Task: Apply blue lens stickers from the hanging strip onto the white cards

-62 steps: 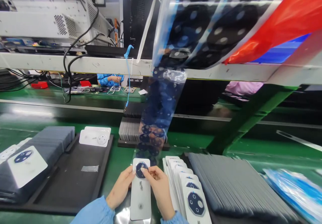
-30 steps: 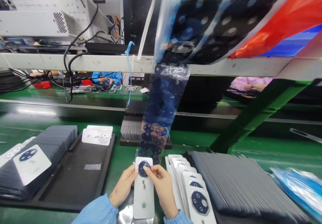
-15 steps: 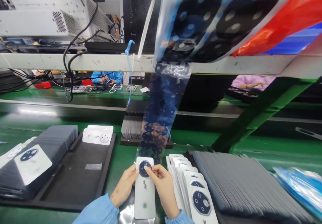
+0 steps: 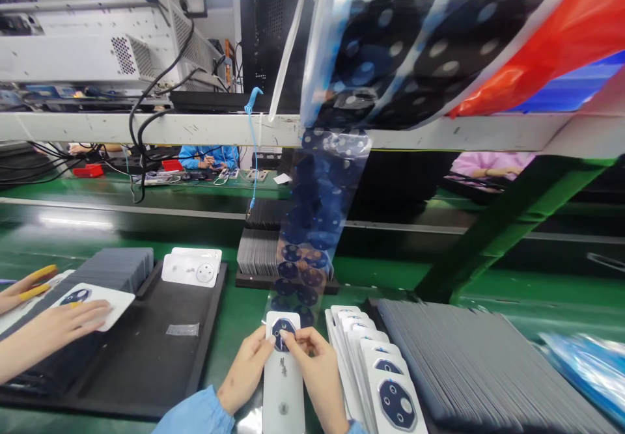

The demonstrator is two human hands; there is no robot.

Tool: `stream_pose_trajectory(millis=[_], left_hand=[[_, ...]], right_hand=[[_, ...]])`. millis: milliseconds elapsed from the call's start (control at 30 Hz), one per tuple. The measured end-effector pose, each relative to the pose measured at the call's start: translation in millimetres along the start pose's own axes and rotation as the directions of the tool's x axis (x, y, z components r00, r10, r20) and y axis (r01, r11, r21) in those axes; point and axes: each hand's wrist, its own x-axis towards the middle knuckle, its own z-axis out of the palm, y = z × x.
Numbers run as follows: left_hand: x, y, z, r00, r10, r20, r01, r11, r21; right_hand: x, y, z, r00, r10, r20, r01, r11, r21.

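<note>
A white phone back cover lies lengthwise on the green bench in front of me. A dark blue round camera sticker sits at its far end. My left hand grips the cover's left edge, thumb by the sticker. My right hand pinches and presses the sticker from the right. A clear film strip of dark stickers hangs down from above to just behind the cover.
A row of white covers with stickers leans to the right, beside a stack of grey sheets. A black tray lies left with white covers. A co-worker's hands rest on a cover at far left.
A co-worker's hands have come in at the far left onto the stickered cover there. My own hands stay pressed on the sticker; the view has shifted slightly.
</note>
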Motion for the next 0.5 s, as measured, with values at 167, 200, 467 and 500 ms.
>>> stream_pose_trajectory(millis=[167,200,467,500], left_hand=[[-2.6,-2.2,7.2,0.994,0.1,-0.044,-0.099,0.995,0.019],[-2.7,-3.2,8.1,0.991,0.121,-0.065,-0.119,0.993,0.026],[4.5,-13.8,6.0,0.98,0.078,-0.184,-0.09,0.994,-0.059],[5.5,-14.7,6.4,0.978,0.089,-0.188,-0.1,0.994,-0.051]], right_hand=[[-7.4,1.1,0.9,0.96,-0.272,-0.066,0.239,0.921,-0.308],[-7.7,1.6,0.5,0.941,-0.331,-0.075,0.285,0.889,-0.358],[6.6,15.0,0.0,0.961,-0.23,-0.151,0.173,0.932,-0.32],[6.0,16.4,2.5,0.981,-0.16,-0.111,0.131,0.963,-0.234]])
